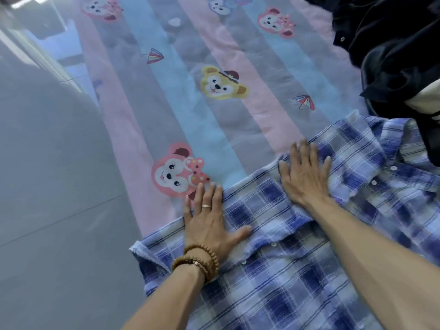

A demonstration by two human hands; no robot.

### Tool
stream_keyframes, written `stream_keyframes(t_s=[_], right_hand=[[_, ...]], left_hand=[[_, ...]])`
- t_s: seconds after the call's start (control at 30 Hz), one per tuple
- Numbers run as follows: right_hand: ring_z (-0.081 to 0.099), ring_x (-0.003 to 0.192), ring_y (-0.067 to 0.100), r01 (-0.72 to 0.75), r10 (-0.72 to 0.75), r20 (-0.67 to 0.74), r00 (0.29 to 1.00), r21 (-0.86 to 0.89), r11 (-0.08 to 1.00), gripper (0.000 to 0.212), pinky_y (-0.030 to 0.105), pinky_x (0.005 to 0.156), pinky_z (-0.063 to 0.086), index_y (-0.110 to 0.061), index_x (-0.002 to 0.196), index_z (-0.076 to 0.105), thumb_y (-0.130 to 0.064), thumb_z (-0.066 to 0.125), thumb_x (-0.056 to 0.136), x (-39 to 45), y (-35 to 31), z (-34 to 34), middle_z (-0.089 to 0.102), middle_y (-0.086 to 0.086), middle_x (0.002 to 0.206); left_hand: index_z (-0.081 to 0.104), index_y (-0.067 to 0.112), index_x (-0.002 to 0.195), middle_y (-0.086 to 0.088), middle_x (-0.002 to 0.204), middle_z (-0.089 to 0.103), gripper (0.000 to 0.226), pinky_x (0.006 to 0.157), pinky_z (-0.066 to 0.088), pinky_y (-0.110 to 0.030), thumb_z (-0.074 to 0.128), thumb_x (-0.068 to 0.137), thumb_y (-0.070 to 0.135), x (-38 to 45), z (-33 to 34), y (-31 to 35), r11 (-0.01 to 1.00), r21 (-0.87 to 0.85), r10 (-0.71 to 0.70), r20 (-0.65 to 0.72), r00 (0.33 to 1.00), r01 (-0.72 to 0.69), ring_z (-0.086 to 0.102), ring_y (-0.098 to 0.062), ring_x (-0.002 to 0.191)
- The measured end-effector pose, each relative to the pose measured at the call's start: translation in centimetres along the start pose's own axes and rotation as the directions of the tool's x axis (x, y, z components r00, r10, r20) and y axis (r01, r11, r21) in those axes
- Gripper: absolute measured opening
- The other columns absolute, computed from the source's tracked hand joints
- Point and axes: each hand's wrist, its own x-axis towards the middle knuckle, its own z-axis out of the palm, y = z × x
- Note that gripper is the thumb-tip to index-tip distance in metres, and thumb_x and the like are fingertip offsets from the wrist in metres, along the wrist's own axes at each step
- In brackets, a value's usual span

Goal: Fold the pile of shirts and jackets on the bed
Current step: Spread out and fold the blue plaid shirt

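**Plaid shirt being smoothed flat on the bed**

Blue-and-white plaid shirt [297,246] is lying button-side up on the striped bedspread [202,115], its long axis running from near left to the collar at far right. Both hands are pressing it with fingers spread: the left hand [209,222] at the near-left edge, the right hand [304,172] nearer the collar. Dark jackets [392,51] are waiting piled at far right.

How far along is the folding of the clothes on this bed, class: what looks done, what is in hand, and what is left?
Done: no folded garment is in view. In hand: the blue plaid shirt lies spread on the striped bedspread, with the left hand and the right hand pressed flat on it, fingers straight. Left: that shirt's folds, plus the dark pile of clothes heaped at the upper right.
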Motion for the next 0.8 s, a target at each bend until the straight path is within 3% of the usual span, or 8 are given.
stream_keyframes(t_s=[0.07, 0.17, 0.33, 0.47, 0.53, 0.6, 0.7, 0.8], right_hand=[[-0.027, 0.146, 0.023, 0.042, -0.042, -0.004, 0.999, 0.016, 0.999, 0.075, 0.059, 0.115, -0.015, -0.023, 0.152, -0.018, -0.064, -0.003, 0.092, -4.1, -3.2, 1.8, -0.03, 0.002, 0.158], [-0.032, 0.144, 0.025, 0.043, -0.044, 0.026, 0.999, 0.058, 0.997, 0.081, 0.062, 0.114, -0.015, -0.02, 0.153, -0.018, -0.066, -0.008, 0.087, -8.9, -8.4, 3.6, -0.033, 0.002, 0.157], [-0.04, 0.139, 0.026, 0.207, -0.213, 0.122, 0.969, 0.064, 0.976, 0.083, 0.059, 0.111, -0.023, -0.017, 0.149, -0.025, -0.068, 0.003, 0.09, -15.4, -15.5, 5.2, -0.04, 0.006, 0.153], [-0.044, 0.137, 0.022, 0.425, -0.416, 0.246, 0.876, 0.017, 0.905, 0.086, 0.059, 0.11, -0.025, -0.022, 0.149, -0.028, -0.071, 0.01, 0.09, -18.5, -17.1, 5.5, -0.045, 0.003, 0.15], [-0.03, 0.145, 0.019, 0.47, -0.48, 0.251, 0.841, 0.102, 0.877, 0.08, 0.053, 0.116, -0.019, -0.025, 0.153, -0.016, -0.067, 0.016, 0.093, -19.0, -16.0, 4.5, -0.031, 0.001, 0.158], [0.0, 0.152, 0.021, 0.442, -0.482, 0.14, 0.865, 0.243, 0.863, 0.068, 0.047, 0.122, -0.001, -0.022, 0.156, 0.007, -0.056, 0.024, 0.099, -19.4, -13.9, 3.1, 0.001, 0.004, 0.164], [0.044, 0.132, 0.027, 0.308, -0.285, -0.122, 0.951, 0.262, 0.915, 0.055, 0.048, 0.111, 0.036, -0.014, 0.142, 0.042, -0.042, 0.026, 0.097, -20.7, -7.5, 1.8, 0.047, 0.011, 0.144], [0.057, 0.109, 0.029, 0.186, -0.153, -0.19, 0.97, 0.165, 0.969, 0.043, 0.045, 0.091, 0.047, -0.012, 0.123, 0.058, -0.031, 0.033, 0.094, -22.9, 1.9, 1.9, 0.06, 0.01, 0.122]], left_hand=[[0.046, 0.018, 0.131, -0.004, 0.118, 0.057, 0.079, 0.092, 0.038, -0.043, 0.041, 0.075, 0.074, -1.4, -0.8, -2.2, 0.999, 0.008, 0.041, -0.176, 0.983, -0.04, 0.05, -0.026, 0.111], [0.055, 0.018, 0.094, -0.003, 0.077, 0.062, 0.039, 0.061, 0.046, -0.035, 0.053, 0.082, 0.055, -4.5, -1.9, -8.2, 0.997, 0.057, 0.07, -0.203, 0.977, -0.06, 0.059, -0.027, 0.069], [0.048, 0.02, 0.101, -0.008, 0.087, 0.068, 0.026, 0.062, 0.038, -0.034, 0.042, 0.098, 0.046, -7.4, -4.4, -15.5, 0.998, -0.064, -0.008, 0.09, 0.996, 0.013, 0.063, -0.035, 0.085], [0.055, 0.022, 0.098, -0.008, 0.092, 0.07, 0.017, 0.068, 0.047, -0.034, 0.049, 0.093, 0.037, -7.8, -5.2, -17.3, 0.992, -0.025, -0.126, 0.053, 0.991, 0.127, 0.063, -0.034, 0.085], [0.055, 0.024, 0.107, -0.005, 0.107, 0.063, 0.019, 0.072, 0.046, -0.035, 0.053, 0.088, 0.027, -8.2, -6.3, -16.4, 0.974, 0.017, -0.225, 0.02, 0.974, 0.225, 0.062, -0.033, 0.091], [0.052, 0.02, 0.116, -0.006, 0.116, 0.052, 0.033, 0.067, 0.043, -0.034, 0.054, 0.084, 0.017, -8.8, -7.2, -14.5, 0.964, 0.02, -0.264, -0.069, 0.962, 0.266, 0.058, -0.031, 0.091], [0.052, 0.015, 0.121, -0.006, 0.118, 0.048, 0.035, 0.066, 0.044, -0.034, 0.055, 0.085, 0.013, -10.7, -6.4, -7.8, 0.998, -0.035, -0.052, -0.092, 0.994, 0.049, 0.056, -0.028, 0.094], [0.05, 0.018, 0.121, -0.002, 0.118, 0.05, 0.032, 0.072, 0.047, -0.035, 0.053, 0.089, 0.019, -13.7, -3.1, 1.4, 0.967, -0.126, 0.224, -0.002, 0.975, -0.222, 0.057, -0.025, 0.098]])
